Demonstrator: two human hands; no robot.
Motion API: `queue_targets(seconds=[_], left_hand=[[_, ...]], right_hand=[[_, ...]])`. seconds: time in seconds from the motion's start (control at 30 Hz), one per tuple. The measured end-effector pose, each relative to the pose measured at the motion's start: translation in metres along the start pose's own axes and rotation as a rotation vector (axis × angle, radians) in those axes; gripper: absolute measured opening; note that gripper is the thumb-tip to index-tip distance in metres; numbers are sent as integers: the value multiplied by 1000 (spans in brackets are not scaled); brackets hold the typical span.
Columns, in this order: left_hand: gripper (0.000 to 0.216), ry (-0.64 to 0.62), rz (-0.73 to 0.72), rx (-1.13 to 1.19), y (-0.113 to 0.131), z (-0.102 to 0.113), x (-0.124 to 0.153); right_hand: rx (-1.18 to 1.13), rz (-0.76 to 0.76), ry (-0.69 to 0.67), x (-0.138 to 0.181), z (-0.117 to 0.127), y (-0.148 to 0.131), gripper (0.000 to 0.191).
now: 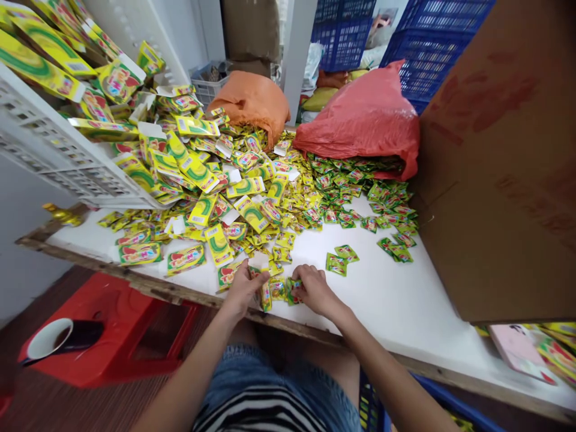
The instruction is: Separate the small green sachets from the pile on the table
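Observation:
At the near edge of the white table (382, 300), my left hand (245, 287) is closed around a small yellow-green carton (264, 288) with its white flap up. My right hand (314, 289) is closed on several small green and yellow sachets (288, 289), held against the carton's open side. A big heap of flat yellow cartons (198, 174) covers the left and middle of the table. Loose green sachets (360, 192) spread from the middle to the right. A few sachets (339, 259) lie just beyond my right hand.
A white plastic crate (54, 150) holding cartons leans at the left. An orange sack (252, 102) and a red bag (364, 120) sit at the back. A large cardboard box (499, 168) stands at the right. A red stool (121, 336) with a cup (54, 339) is below left.

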State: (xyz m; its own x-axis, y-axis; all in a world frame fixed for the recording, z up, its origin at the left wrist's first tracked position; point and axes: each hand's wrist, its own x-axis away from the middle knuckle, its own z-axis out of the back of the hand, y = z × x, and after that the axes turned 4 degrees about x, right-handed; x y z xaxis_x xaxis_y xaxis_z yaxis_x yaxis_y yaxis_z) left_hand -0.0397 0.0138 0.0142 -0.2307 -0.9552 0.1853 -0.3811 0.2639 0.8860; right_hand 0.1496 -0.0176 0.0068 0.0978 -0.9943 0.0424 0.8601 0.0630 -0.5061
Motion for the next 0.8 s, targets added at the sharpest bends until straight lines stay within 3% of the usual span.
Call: queue_targets(seconds=[0.07, 0.17, 0.3, 0.4, 0.5, 0.67, 0.8], left_hand=[[50, -19, -29, -143, -5, -1, -1], [43, -86, -8, -283, -8, -4, 1], [37, -190, 49, -277, -8, -12, 5], [30, -262, 41, -270, -13, -21, 2], [28, -320, 25, -279, -19, -31, -2], [27, -440, -1, -325, -26, -39, -6], [27, -487, 21, -333, -28, -36, -8]], right_hand=[[22, -1, -29, 9, -1, -1, 30], [33, 42, -57, 25, -1, -4, 20], [-247, 84, -76, 41, 8, -2, 7], [-490, 34, 77, 38, 25, -2, 14], [-494, 48, 266, 25, 37, -11, 17], [-334, 183, 324, 7, 36, -33, 14], [-265, 222, 389, 5, 34, -32, 14]])
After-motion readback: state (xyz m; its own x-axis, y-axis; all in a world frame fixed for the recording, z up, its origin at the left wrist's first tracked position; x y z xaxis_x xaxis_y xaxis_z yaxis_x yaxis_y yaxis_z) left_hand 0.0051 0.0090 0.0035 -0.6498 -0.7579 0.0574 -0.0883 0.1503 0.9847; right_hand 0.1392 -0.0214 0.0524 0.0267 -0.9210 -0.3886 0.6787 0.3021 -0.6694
